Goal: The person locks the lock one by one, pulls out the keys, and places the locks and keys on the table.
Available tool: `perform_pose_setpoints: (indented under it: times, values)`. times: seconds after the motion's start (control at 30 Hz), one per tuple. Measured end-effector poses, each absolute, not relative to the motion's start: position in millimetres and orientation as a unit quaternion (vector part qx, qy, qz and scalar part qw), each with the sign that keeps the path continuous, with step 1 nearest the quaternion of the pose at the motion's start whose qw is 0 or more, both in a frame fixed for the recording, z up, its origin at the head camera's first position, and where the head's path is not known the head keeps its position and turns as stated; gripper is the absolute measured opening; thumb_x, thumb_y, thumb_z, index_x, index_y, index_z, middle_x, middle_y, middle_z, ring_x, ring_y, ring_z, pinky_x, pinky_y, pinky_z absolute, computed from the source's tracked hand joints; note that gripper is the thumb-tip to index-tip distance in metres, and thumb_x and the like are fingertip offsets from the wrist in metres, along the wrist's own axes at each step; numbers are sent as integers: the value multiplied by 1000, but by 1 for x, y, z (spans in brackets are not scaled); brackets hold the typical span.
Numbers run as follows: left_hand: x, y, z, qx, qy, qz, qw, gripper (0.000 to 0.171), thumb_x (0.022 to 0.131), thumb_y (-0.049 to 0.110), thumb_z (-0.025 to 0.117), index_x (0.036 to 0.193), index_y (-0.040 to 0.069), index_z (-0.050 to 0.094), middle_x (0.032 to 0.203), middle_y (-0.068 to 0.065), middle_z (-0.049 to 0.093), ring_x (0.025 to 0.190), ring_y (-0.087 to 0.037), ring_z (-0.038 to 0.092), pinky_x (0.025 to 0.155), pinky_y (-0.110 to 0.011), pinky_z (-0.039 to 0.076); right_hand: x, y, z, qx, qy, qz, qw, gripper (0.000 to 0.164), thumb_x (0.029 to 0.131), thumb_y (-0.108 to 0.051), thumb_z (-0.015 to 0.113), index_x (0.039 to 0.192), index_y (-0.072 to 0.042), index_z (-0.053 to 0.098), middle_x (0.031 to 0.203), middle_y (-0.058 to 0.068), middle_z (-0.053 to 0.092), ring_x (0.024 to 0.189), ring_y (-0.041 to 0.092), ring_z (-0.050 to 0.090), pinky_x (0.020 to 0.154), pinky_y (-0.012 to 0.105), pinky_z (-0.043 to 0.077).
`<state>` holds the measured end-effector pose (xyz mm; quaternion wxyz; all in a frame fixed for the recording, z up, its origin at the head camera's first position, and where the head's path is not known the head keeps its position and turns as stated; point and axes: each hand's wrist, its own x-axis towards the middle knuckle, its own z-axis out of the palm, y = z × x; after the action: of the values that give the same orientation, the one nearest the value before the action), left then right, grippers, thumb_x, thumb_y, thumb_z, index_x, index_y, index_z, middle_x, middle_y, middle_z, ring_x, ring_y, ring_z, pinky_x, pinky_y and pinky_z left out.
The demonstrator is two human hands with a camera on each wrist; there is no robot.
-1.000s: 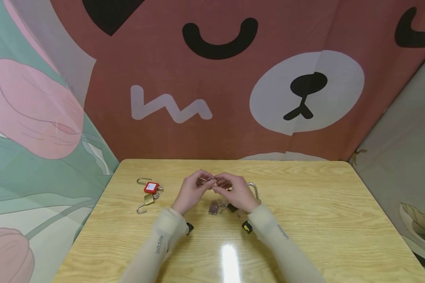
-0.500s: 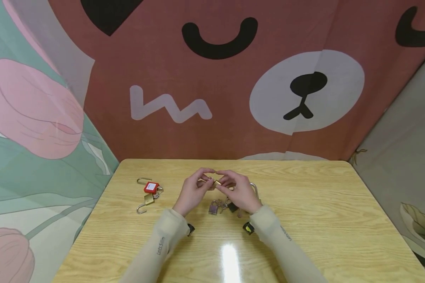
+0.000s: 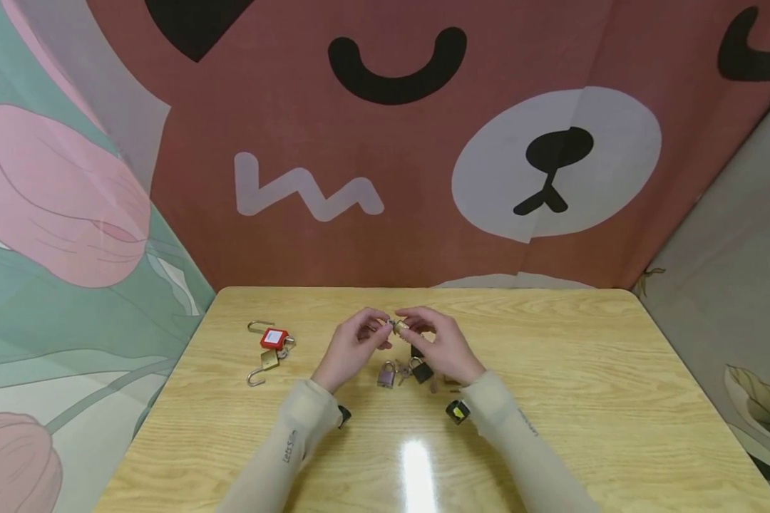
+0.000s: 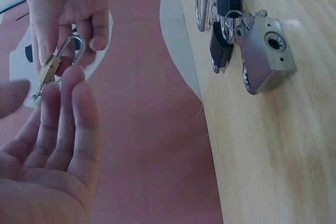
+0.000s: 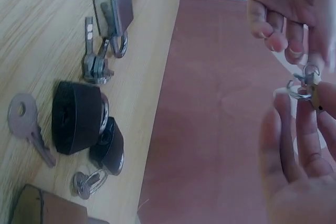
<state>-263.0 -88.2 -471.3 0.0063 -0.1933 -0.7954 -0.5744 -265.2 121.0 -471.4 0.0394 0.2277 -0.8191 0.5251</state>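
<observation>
My right hand (image 3: 441, 345) pinches a small brass padlock (image 3: 402, 326) above the table, its body between thumb and fingers. The steel shackle (image 4: 80, 43) is swung out, its free end apart from the body in the left wrist view. My left hand (image 3: 353, 349) faces it from the other side, thumb and fingertips at the small key (image 4: 37, 96) by the padlock. A small key ring (image 5: 311, 70) shows by the left fingertips in the right wrist view. Below the hands lie a purple padlock (image 3: 387, 375) and a black padlock (image 3: 421, 370) with keys.
At the left lie a red padlock (image 3: 274, 338) with a white label and a brass padlock (image 3: 269, 360) with its shackle swung out. A loose key (image 5: 23, 116) and a brown block-like body (image 5: 47, 208) lie nearest the right wrist camera. A printed cloth (image 3: 423, 249) hangs behind the table.
The brass padlock has been turned between the fingers, and its body and shackle now show. My right hand has shifted slightly right, uncovering more of the black padlock. The left hand stays about where it was.
</observation>
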Motion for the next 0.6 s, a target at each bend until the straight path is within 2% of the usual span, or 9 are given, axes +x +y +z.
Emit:
perform_pose_setpoints:
  times: [0.13,0.27,0.37,0.5,0.6]
  values:
    - [-262,-87,-471,-210,-786,-581,-4,22,106,24,62,121,8,66,98,-19,71,83,-30,76,77,-37,64,-264,123,-471,246,-803,543,16,33,105,-21,63,137,-11,65,116,7,69,93,20,72,82,33,61]
    - [-261,-85,-470,-211,-786,-581,-13,19,108,25,59,112,7,65,93,-19,69,77,-20,74,74,-32,63,-264,125,-471,253,-789,560,-10,35,105,-17,63,139,-11,63,114,10,66,85,23,74,76,31,63]
    - [-259,-83,-471,-213,-786,-579,-33,19,108,24,58,111,6,63,92,-19,68,75,-27,73,73,-39,63,-264,126,-470,250,-790,559,-13,36,104,-14,64,140,-13,63,112,8,67,81,19,73,75,36,64]
    - [-258,-80,-474,-218,-787,-576,-49,19,108,22,57,114,5,61,94,-24,67,77,-38,73,73,-46,63,-262,128,-468,248,-787,565,-17,36,104,-14,64,140,-13,63,111,8,68,81,22,72,75,41,64]
    - [-258,-78,-476,-218,-789,-573,-41,17,109,21,55,112,5,62,93,-25,67,76,-32,74,73,-46,63,-262,129,-469,252,-781,572,-19,35,103,-16,67,138,-13,65,111,8,67,83,24,73,76,42,64]
